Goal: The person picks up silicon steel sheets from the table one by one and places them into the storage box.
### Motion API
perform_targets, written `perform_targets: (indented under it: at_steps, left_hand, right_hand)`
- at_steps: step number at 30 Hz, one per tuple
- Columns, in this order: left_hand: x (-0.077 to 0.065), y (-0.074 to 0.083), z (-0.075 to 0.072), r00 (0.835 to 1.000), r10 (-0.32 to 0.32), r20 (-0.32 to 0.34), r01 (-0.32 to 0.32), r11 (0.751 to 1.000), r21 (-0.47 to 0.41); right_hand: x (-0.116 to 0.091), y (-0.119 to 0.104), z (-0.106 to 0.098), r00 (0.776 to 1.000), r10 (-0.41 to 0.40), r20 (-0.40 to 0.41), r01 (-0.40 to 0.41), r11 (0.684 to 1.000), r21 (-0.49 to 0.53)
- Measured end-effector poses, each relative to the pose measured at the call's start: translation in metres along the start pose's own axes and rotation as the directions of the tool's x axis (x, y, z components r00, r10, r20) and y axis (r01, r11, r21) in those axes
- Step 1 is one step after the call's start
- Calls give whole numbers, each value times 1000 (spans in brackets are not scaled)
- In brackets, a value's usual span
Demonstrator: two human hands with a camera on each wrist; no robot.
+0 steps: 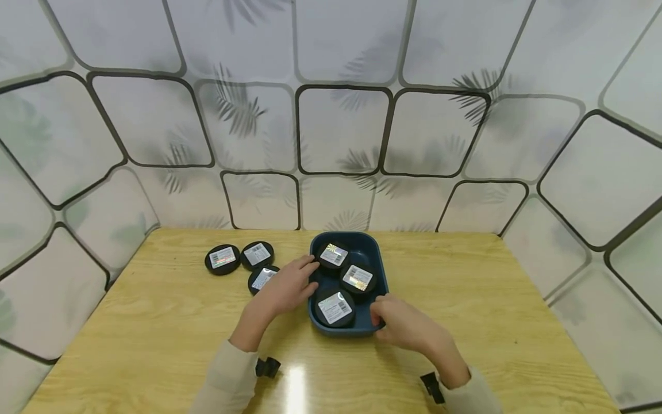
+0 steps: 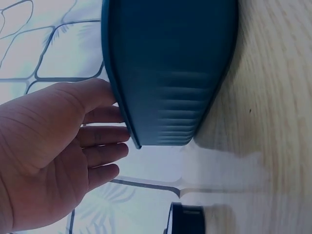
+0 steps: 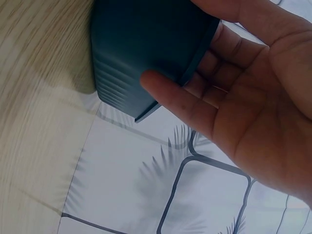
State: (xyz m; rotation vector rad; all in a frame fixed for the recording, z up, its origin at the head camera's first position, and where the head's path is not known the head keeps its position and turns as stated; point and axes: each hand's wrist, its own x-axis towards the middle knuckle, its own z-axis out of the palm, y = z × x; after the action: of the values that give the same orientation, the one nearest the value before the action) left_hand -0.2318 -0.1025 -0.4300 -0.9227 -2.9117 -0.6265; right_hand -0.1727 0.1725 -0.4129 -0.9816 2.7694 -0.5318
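Note:
A dark blue plastic bin (image 1: 343, 332) stands on the table with three flat, round black containers (image 1: 335, 309) inside, white labels facing up. My left hand (image 1: 288, 286) rests at the bin's left rim, its fingers fairly straight and touching the edge. At the front right corner, my right hand (image 1: 408, 322) grips the rim with fingers curled over it; in the right wrist view one finger (image 3: 180, 100) lies along the outer wall. Three more black containers (image 1: 222, 260) lie on the table left of the bin, one partly hidden by my left hand.
The light wooden table (image 1: 155, 345) bears everything. A patterned cloth or panel (image 1: 341, 132) with dark outlines and leaf shapes encloses the back and both sides. Dark straps (image 1: 268, 367) show at both wrists.

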Motion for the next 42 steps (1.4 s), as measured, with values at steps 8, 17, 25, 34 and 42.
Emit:
perform_targets:
  at_steps: [8, 17, 25, 34, 42]
  left_hand:
    - [-13, -9, -10, 998, -1, -62, 4, 998, 61]
    - [-21, -19, -19, 993, -59, -98, 58, 998, -11]
    - [-25, -27, -21, 990, -86, -116, 85, 996, -17]
    - [-22, -30, -18, 987, -79, -138, 81, 997, 11]
    - [-20, -35, -5, 976, -107, -191, 123, 990, 75]
  right_hand:
    - [-1, -2, 1, 1000, -22, -19, 22, 1000, 3]
    - [-7, 2, 6, 999, -18, -40, 17, 1000, -25]
    - [-8, 5, 12, 995, -54, -86, 49, 997, -55]
    - [-5, 2, 10, 994, -60, -94, 55, 997, -56]
    - [-4, 2, 10, 990, -83, -114, 75, 994, -74]
